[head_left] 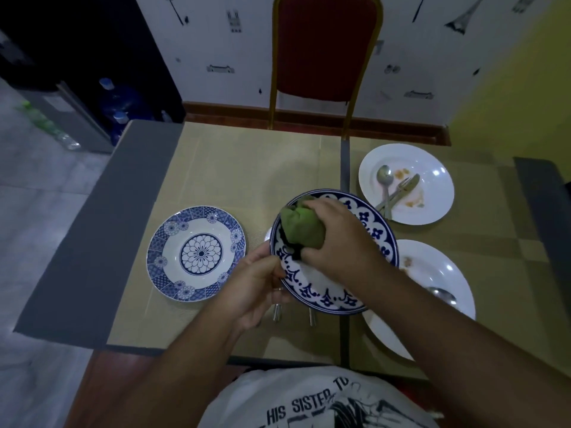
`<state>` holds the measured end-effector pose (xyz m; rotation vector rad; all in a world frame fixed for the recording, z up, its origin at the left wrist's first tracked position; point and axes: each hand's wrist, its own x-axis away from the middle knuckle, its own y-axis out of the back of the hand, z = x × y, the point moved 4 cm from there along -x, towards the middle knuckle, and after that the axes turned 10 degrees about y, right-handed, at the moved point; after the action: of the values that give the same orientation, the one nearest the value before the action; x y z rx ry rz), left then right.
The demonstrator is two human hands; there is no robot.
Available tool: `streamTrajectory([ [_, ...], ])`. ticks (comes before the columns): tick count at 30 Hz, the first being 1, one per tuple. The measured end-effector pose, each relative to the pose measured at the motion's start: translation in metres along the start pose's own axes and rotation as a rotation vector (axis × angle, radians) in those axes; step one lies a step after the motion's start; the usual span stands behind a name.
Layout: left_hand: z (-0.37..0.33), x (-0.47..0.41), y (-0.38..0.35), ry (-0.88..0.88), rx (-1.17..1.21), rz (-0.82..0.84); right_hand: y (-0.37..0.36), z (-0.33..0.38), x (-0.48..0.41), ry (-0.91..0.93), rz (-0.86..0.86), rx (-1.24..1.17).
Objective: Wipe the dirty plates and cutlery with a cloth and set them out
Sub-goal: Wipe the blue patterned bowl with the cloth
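My left hand [256,282] grips the near-left rim of a blue-and-white patterned plate [375,230], holding it tilted above the table. My right hand [340,239] grips a bunched green cloth [301,223] and presses it onto the plate's upper left part. A second blue-and-white plate [196,253] lies flat on the left of the mat. A dirty white plate [432,168] at the far right holds a spoon [385,177] and a fork [401,188]. Another white plate [438,273] with food bits and a spoon [441,295] sits near right, partly behind my forearm.
Two metal cutlery handles [295,315] poke out from under the held plate. Beige placemats [241,168] cover the grey table [89,230]. A red chair [324,54] with a gold frame stands at the far side. Water bottles [119,103] sit on the floor at the left.
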<state>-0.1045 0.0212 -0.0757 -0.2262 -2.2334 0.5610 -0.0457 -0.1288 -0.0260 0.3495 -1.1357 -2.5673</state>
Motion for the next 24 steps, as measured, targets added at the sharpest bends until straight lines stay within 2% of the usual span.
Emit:
streamTrajectory([
  [1, -0.001, 0.000, 0.001, -0.005, 0.009, -0.002, 0.003, 0.000, -0.003, 0.024, 0.023, 0.000],
  [5, -0.008, -0.002, 0.008, -0.017, 0.027, -0.025, 0.005, 0.005, 0.018, 0.215, 0.317, -0.022],
  [11, 0.005, 0.001, 0.007, -0.012, 0.020, -0.027, 0.013, -0.009, 0.045, 0.239, 0.503, -0.046],
  [14, 0.008, 0.000, 0.004, -0.013, 0.037, -0.037, 0.009, -0.006, 0.026, 0.257, 0.446, -0.020],
  [19, -0.003, 0.001, 0.002, -0.061, 0.026, -0.058, 0.033, -0.030, -0.005, 0.114, 0.125, 0.094],
  [21, -0.010, -0.001, 0.005, -0.092, 0.039, -0.076, 0.034, -0.036, 0.012, 0.068, 0.101, 0.146],
  [24, -0.012, -0.004, 0.001, -0.088, 0.042, -0.072, 0.021, -0.030, 0.043, 0.040, 0.100, 0.063],
])
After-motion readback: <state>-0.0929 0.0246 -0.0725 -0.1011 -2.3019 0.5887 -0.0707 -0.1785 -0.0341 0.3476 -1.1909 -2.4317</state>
